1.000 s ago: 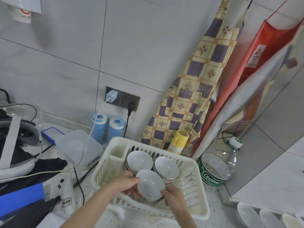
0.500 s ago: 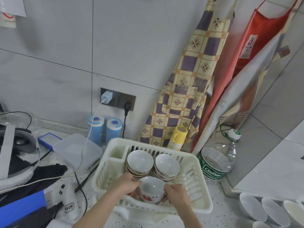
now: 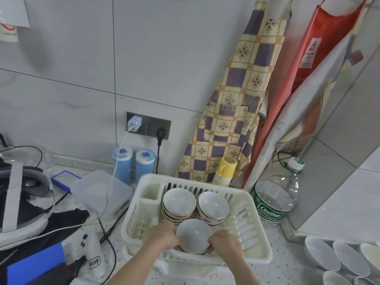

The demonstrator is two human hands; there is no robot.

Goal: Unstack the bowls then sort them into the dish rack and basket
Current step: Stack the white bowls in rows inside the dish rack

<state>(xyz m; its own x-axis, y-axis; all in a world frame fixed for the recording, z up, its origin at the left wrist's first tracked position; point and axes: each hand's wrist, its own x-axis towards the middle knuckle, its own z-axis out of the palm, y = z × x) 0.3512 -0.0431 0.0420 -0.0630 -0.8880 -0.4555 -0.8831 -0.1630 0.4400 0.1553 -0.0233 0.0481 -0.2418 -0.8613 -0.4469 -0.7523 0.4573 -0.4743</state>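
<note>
A white plastic dish rack (image 3: pixel 255 204) stands on the counter in front of me. At its back sit two short stacks of white bowls, the left stack (image 3: pixel 179 202) and the right stack (image 3: pixel 212 204). Both hands hold one more white bowl (image 3: pixel 194 235) upright at the rack's front, mouth up. My left hand (image 3: pixel 162 236) grips its left side and my right hand (image 3: pixel 225 242) its right side. Whether another bowl sits under it I cannot tell. Several white bowls (image 3: pixel 337 258) lean in a row at the lower right.
A big clear water bottle (image 3: pixel 273 200) and a yellow spray can (image 3: pixel 225 170) stand right behind the rack. Two blue canisters (image 3: pixel 133 163), a clear lidded box (image 3: pixel 100 190), cables, a headset and a white controller (image 3: pixel 92 254) crowd the left. Aprons hang on the wall.
The bowl went from tilted on its side to upright, mouth up, and sits lower at the rack's front. Both hands stayed on it. The camera shifted slightly.
</note>
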